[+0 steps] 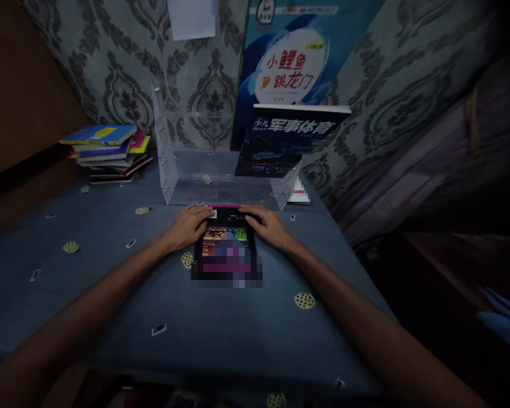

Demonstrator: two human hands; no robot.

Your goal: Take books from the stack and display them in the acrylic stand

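A dark book [226, 217] with small coloured pictures on its cover lies flat on the table in front of me, its near part blurred out by blocks. My left hand [190, 225] rests on its upper left corner, fingers stretched over the edge. On the opposite corner, my right hand [267, 225] lies with its fingers extended onto the cover. Neither hand is wrapped round anything. Just behind the book stands a clear acrylic rack [204, 190]. A dark blue book [276, 141] with white lettering leans at the right end of that rack.
A stack of books [106, 153] sits at the table's back left. A tall blue book [289, 62] stands against the patterned wall. The blue tablecloth [221, 328] covers the table, whose right edge slopes away toward a dark area and a curtain [416, 147].
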